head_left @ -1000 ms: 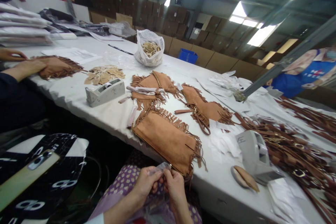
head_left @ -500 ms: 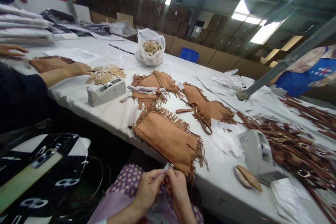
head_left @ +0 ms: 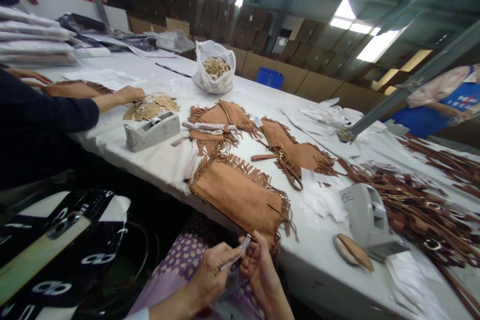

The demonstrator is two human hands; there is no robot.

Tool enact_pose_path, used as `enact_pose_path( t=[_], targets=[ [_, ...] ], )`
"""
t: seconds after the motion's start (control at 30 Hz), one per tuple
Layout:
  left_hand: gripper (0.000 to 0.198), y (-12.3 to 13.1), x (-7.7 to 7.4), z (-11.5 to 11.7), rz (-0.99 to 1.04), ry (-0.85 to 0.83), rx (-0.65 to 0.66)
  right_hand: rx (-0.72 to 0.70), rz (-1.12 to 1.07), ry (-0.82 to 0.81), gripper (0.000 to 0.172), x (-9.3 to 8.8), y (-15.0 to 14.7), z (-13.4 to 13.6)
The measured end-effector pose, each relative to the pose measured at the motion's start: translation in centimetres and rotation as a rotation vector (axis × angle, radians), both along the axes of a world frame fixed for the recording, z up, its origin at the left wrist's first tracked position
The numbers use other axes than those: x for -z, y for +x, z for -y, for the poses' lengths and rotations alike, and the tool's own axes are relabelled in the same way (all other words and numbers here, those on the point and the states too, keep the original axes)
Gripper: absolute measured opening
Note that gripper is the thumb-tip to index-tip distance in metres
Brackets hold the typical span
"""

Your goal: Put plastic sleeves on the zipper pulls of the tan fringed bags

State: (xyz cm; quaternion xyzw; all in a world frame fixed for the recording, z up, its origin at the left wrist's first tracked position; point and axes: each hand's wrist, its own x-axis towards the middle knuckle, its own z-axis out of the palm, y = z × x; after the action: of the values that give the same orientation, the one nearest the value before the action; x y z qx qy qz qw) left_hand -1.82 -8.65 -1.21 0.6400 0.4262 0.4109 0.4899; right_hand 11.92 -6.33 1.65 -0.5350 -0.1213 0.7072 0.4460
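A tan suede fringed bag [head_left: 238, 192] lies at the table's front edge, its zipped side toward me. From its near corner, by a small metal zip fitting, hangs a narrow strap wrapped in pale tissue [head_left: 236, 256]. My left hand [head_left: 213, 267] pinches this wrapped strap between thumb and fingers. Beside the strap's upper end is my right hand [head_left: 260, 267], palm turned up, fingers loosely bent and apart, close under the bag's corner. Further back lie more fringed bags [head_left: 290, 147], one with a brown wrist strap [head_left: 292, 175] showing.
A grey tape dispenser [head_left: 153, 131] stands left, another [head_left: 365, 217] right, near white tissue sheets [head_left: 324, 200] and brown straps with metal buckles [head_left: 431, 215]. A co-worker's hand [head_left: 129, 95] touches a pile of beige tags [head_left: 152, 106]. Behind stands a plastic bag [head_left: 213, 67].
My right hand has loosened from its pinch and turned palm up. My left hand keeps the wrapped strap, now more exposed. The co-worker's arm at left has reached further right over the tags.
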Motion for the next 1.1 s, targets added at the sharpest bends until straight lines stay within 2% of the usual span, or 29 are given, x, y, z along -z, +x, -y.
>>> enact_pose_path(
  t=[0.17, 0.33, 0.43, 0.57, 0.6, 0.67, 0.73, 0.8, 0.87, 0.97, 1.03, 1.1],
  targets=[
    [0.042, -0.4, 0.6, 0.0, -0.076, 0.138, 0.033, -0.17, 0.209, 0.116, 0.042, 0.4, 0.4, 0.0],
    [0.04, -0.9, 0.9, 0.5, -0.069, 0.188, 0.041, -0.358, 0.435, 0.237, 0.046, 1.6, 1.4, -0.3],
    [0.039, -1.5, 1.7, 1.2, -0.061, 0.205, 0.03, -0.367, 0.483, 0.29, 0.046, 1.8, 1.7, -0.3],
    [0.036, -3.4, 2.6, 2.5, -0.141, 0.2, 0.124, -0.293, 0.531, 0.287, 0.047, 1.7, 2.0, -0.2],
    [0.034, -4.0, 2.4, 2.6, -0.159, 0.179, 0.122, -0.272, 0.534, 0.282, 0.047, 1.6, 2.0, -0.2],
    [0.029, -4.8, 1.7, 2.2, -0.185, 0.085, 0.01, -0.242, 0.535, 0.283, 0.046, 1.4, 2.2, -0.2],
    [0.025, -4.7, 0.6, 1.0, -0.162, -0.102, -0.169, -0.234, 0.536, 0.29, 0.045, 1.3, 2.2, -0.2],
    [0.031, -3.7, -0.4, -0.7, -0.073, -0.325, -0.233, -0.243, 0.535, 0.288, 0.045, 1.2, 2.2, -0.2],
    [0.04, -2.0, -1.0, -2.3, -0.004, -0.448, -0.127, -0.257, 0.523, 0.28, 0.047, 1.3, 2.3, -0.3],
    [0.036, 0.2, -1.0, -3.4, -0.008, -0.487, 0.118, -0.274, 0.522, 0.287, 0.049, 1.3, 2.4, -0.3],
    [0.034, 1.1, -0.7, -3.3, -0.037, -0.452, 0.159, -0.285, 0.547, 0.31, 0.047, 1.2, 2.6, -0.3],
    [0.036, 1.3, -0.4, -3.1, -0.083, -0.36, 0.111, -0.3, 0.575, 0.335, 0.045, 1.1, 2.8, -0.2]
  ],
)
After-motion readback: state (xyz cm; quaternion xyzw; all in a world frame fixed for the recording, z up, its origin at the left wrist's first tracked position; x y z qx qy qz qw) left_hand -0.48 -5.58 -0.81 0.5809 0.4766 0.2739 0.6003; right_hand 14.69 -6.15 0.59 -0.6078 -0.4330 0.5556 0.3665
